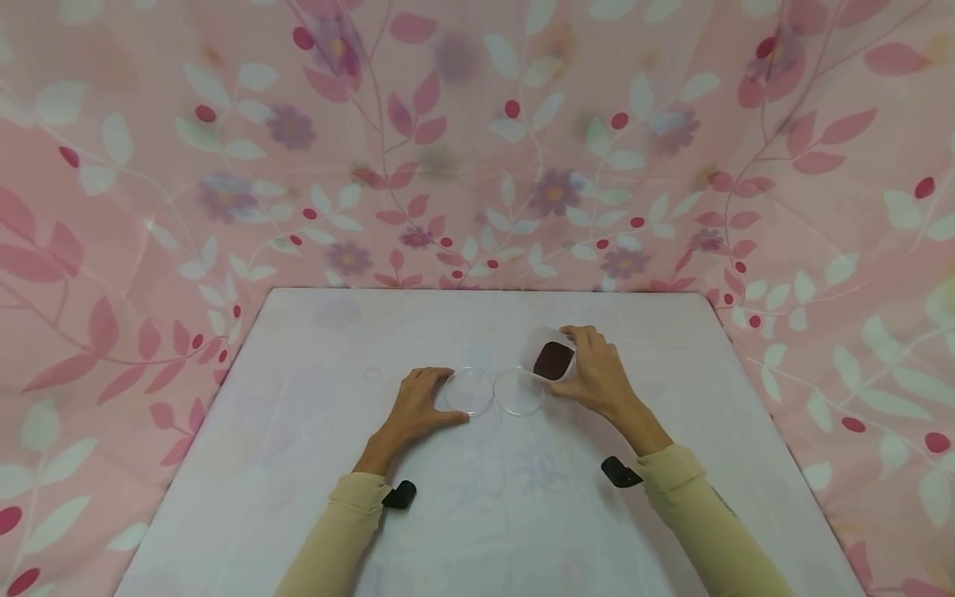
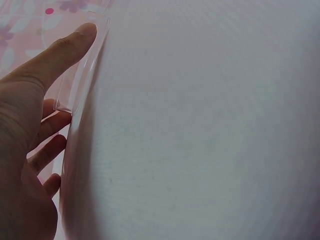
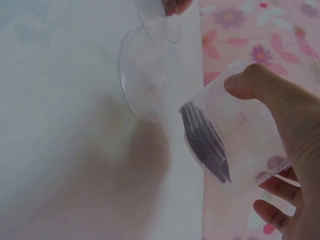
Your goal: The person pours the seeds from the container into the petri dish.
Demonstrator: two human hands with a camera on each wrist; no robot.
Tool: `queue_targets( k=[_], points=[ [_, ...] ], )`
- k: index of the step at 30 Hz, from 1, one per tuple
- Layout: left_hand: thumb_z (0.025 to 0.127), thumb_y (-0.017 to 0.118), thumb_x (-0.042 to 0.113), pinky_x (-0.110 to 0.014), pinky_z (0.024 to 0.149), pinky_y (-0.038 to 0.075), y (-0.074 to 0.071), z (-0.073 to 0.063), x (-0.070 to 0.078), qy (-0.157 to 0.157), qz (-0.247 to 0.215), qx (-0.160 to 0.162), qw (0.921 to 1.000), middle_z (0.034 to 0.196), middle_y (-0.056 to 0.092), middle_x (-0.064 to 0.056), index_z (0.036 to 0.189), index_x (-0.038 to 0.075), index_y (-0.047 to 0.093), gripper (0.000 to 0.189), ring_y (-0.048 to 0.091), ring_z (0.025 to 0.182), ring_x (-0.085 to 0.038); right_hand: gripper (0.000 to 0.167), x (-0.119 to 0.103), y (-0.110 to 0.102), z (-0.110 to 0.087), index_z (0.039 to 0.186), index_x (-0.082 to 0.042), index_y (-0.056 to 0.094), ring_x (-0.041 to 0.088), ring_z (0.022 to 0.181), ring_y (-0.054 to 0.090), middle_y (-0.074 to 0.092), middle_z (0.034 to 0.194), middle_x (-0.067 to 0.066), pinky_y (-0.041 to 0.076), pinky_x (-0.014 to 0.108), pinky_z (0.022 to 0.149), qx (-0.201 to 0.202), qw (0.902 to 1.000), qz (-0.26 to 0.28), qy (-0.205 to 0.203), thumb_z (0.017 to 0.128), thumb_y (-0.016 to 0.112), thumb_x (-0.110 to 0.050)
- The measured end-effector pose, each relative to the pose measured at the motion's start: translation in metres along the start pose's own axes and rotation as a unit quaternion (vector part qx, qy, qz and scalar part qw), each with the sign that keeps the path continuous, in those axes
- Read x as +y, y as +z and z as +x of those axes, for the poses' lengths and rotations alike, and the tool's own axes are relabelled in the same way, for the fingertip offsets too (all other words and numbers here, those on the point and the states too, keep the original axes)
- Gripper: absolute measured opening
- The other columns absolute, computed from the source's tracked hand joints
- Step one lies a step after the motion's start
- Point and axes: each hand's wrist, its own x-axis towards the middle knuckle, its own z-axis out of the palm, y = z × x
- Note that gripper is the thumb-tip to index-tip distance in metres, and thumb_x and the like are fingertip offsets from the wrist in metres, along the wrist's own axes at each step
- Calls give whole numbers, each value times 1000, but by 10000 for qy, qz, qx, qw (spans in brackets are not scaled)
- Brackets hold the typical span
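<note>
Two clear round petri dish pieces lie side by side on the white table. My left hand (image 1: 424,405) holds the left clear dish (image 1: 469,391) between thumb and fingers, at its rim. In the left wrist view the thumb (image 2: 75,45) presses on the dish's clear wall (image 2: 75,90). With my right hand (image 1: 597,373) I grip a translucent plastic tub (image 3: 237,125) above the table, beside the right clear dish (image 1: 519,392). Dark brown matter (image 1: 555,361) covers the tub's bottom; the right wrist view shows it as a dark, grainy layer. The tub appears tilted.
A white cloth covers the table (image 1: 477,514). Pink floral fabric (image 1: 477,166) hangs behind it and at both sides. Each wrist carries a small black device, one at the left cuff (image 1: 400,495) and one at the right cuff (image 1: 621,472).
</note>
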Motion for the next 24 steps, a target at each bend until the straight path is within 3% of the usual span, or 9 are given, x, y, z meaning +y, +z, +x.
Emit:
queue_targets(
  k=[11, 18, 24],
  points=[
    [64, 86, 55, -48, 111, 34, 1, -1, -1, 28, -9, 35, 10000, 130, 62, -4, 131, 14, 57, 85, 50, 124, -26, 87, -18, 9, 13, 129, -5, 49, 32, 101, 57, 57, 116, 16, 48, 50, 83, -49, 9998, 53, -202, 61, 88, -44],
    [64, 86, 55, -48, 111, 34, 1, -1, 0, -9, 36, -11, 10000, 131, 62, -4, 132, 14, 57, 84, 49, 125, -25, 88, -26, 13, 16, 133, -4, 45, 32, 107, 54, 50, 121, 19, 54, 48, 87, -332, 9974, 621, -124, 64, 89, -36],
    [64, 86, 56, -47, 111, 35, -1, -1, 0, -38, 32, -41, 10000, 131, 62, -2, 132, 16, 57, 84, 49, 126, -24, 88, -30, 19, 18, 135, -5, 43, 33, 108, 55, 47, 121, 21, 51, 46, 94, -481, 9944, 933, -144, 64, 89, -30]
  ],
)
